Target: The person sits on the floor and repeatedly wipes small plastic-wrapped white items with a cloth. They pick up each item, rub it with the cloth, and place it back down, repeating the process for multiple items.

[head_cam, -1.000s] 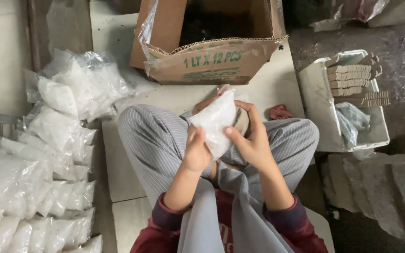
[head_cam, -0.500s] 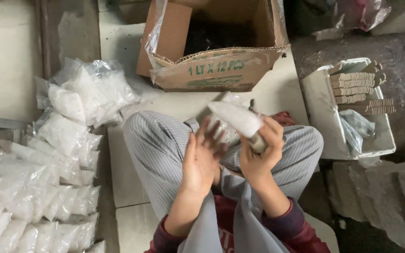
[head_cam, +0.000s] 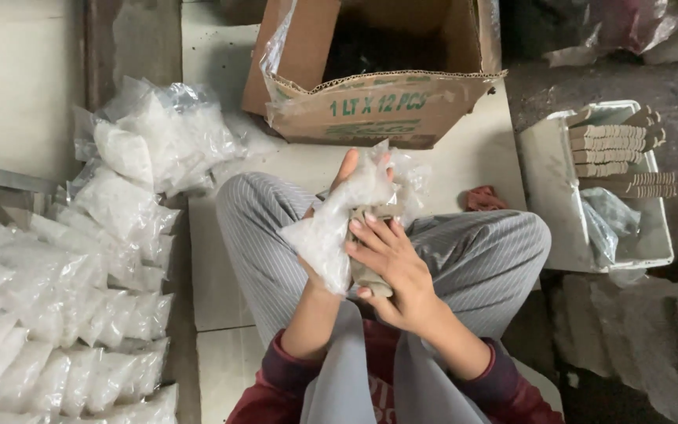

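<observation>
Fingers of my right hand point(head_cam: 392, 263) curl round a clear bag point(head_cam: 331, 228) of white grains and a beige card point(head_cam: 366, 271) behind it; my left hand point(head_cam: 347, 177) props the bag from behind, fingers straight. Bag sits over my lap, just near side of the box point(head_cam: 386, 106), with filled bags point(head_cam: 56, 290) heaped well left of the box

Trousers: loose grey cotton trousers with thin pale pinstripes point(head_cam: 472, 259), creased over both bent knees.
Top: dark maroon long-sleeved top point(head_cam: 370, 369), with some pale print on the chest.
Cuffs: ribbed maroon cuffs, pushed up the forearms.
Hands: left hand point(head_cam: 347, 184) and right hand point(head_cam: 394, 267) bare, no gloves or rings visible.
</observation>
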